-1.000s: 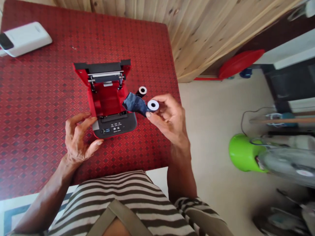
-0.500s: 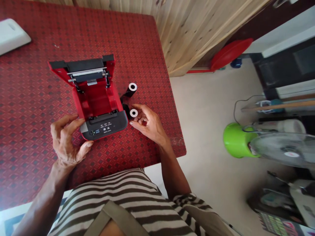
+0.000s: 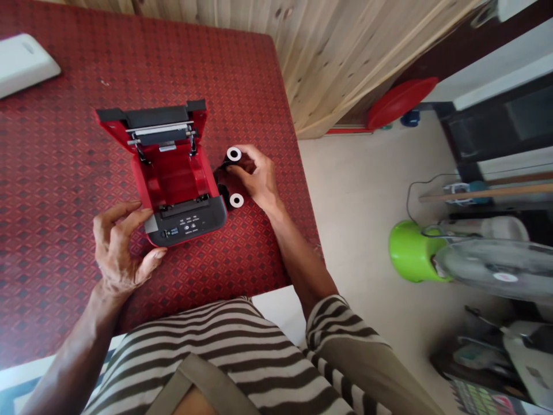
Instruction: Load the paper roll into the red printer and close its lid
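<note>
A small red and black label printer [image 3: 190, 222] sits on the table, its lid [image 3: 158, 124] raised and its red inside bare. My left hand [image 3: 123, 248] grips the printer's near left corner, fingers along the side and top edge, thumb at the front. Just right of the printer stand two black ribbon rolls with white cores, joined by dark film. Thumb and fingers of my right hand [image 3: 259, 176] are closed around the far ribbon roll [image 3: 234, 154]. The near ribbon roll [image 3: 235, 200] is untouched, close to the printer's right side.
The table [image 3: 242, 253] has a red patterned cover, its right edge just past my right arm. A white device [image 3: 26, 64] lies far left. Wooden panelling [image 3: 242, 17] rises behind. On the floor to the right are a green stool [image 3: 408, 252] and a fan [image 3: 496, 268].
My right hand has moved from the near ribbon roll to the far one and taken hold of it. My left hand keeps its place on the printer. The view has shifted slightly.
</note>
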`<state>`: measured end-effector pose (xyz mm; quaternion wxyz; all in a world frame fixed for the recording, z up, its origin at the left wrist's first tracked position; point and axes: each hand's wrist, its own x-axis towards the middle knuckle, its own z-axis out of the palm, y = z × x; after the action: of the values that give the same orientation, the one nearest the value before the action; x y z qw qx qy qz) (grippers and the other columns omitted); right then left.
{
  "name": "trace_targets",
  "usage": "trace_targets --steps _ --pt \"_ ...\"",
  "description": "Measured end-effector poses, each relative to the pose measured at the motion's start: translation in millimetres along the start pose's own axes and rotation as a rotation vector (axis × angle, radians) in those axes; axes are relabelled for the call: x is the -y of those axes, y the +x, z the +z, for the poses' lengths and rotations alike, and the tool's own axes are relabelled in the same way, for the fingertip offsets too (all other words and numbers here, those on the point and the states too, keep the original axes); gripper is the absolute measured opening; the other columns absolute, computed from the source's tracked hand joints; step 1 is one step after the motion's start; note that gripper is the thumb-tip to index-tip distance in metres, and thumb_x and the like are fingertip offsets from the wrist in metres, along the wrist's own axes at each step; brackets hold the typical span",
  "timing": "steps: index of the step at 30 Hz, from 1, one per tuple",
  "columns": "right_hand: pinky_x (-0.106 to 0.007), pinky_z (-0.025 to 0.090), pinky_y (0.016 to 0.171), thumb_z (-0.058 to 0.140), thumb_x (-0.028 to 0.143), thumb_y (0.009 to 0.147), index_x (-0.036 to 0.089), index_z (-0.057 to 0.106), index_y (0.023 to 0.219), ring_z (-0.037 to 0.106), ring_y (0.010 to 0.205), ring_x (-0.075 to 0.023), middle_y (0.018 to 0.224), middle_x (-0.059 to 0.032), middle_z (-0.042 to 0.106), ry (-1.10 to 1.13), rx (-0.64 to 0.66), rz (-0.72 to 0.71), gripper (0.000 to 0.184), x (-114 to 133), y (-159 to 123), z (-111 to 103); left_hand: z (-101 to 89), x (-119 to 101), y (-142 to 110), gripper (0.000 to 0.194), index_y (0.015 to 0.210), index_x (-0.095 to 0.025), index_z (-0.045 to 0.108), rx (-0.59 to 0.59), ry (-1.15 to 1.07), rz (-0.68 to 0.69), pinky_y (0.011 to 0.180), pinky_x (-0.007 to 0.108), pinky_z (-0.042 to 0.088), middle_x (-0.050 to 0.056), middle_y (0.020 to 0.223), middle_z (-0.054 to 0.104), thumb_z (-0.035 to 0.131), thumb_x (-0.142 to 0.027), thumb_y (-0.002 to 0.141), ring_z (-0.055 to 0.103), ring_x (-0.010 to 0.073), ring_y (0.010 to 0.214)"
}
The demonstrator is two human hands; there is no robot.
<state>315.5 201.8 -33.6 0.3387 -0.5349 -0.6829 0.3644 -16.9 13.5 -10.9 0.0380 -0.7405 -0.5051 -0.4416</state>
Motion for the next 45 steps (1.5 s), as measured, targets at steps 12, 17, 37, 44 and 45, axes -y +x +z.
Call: trace_targets --steps 12,17,37,44,45 --pt "-0.062 0.067 0.136 0.075 0.027 0.124 0.030 0.082 0.166 0.081 0.140 -0.0359 0.155 -0.0094 0.089 -0.280 0.343 -0.538 0.042 165.4 -49.1 -63.0 -4.6 -4.3 -3.5 0.071 0.161 -0.026 0.082 0.064 -0.069 -0.079 0.118 0.054 0.072 0.018 0.148 0.084 0.074 -0.084 0.122 0.080 0.0349 0.132" --pt "-0.052 0.067 0.130 0.058 -0.001 0.123 0.021 0.081 0.144 0.078 0.140 -0.0331 0.136 -0.0111 0.087 -0.587 0.434 -0.563 0.038 170.3 -37.2 -3.5 -6.4 -4.5 -3.8 0.069 0.167 -0.026 0.080 0.081 -0.045 -0.040 0.119 0.051 0.070 0.018 0.151 0.083 0.079 -0.078 0.122 0.081 0.0337 0.133" --pt "-0.055 0.068 0.128 0.056 -0.004 0.123 0.014 0.094 0.136 0.093 0.130 -0.0366 0.132 -0.0194 0.096 -0.772 0.589 -0.341 0.044 182.9 -3.4 41.3 -6.7 -7.4 -5.2 0.074 0.159 -0.026 0.085 0.114 -0.060 -0.129 0.117 0.052 0.070 0.017 0.145 0.084 0.069 -0.088 0.123 0.081 0.0341 0.131" --pt "-0.050 0.065 0.134 0.045 -0.010 0.122 0.013 0.086 0.159 0.088 0.147 -0.0330 0.151 -0.0185 0.095 -0.748 0.627 -0.350 0.060 188.4 -12.0 21.7 -6.9 -7.2 -3.3 0.065 0.173 -0.029 0.076 0.085 -0.055 -0.033 0.115 0.049 0.071 0.016 0.151 0.083 0.067 -0.075 0.128 0.082 0.0330 0.133" --pt "-0.049 0.064 0.135 0.044 -0.011 0.121 0.014 0.085 0.161 0.087 0.148 -0.0314 0.153 -0.0171 0.094 -0.690 0.620 -0.381 0.063 185.8 -16.8 14.7 -7.6 -8.0 -2.4 0.066 0.171 -0.028 0.077 0.085 -0.053 -0.043 0.116 0.050 0.071 0.016 0.150 0.084 0.067 -0.077 0.128 0.083 0.0333 0.133"
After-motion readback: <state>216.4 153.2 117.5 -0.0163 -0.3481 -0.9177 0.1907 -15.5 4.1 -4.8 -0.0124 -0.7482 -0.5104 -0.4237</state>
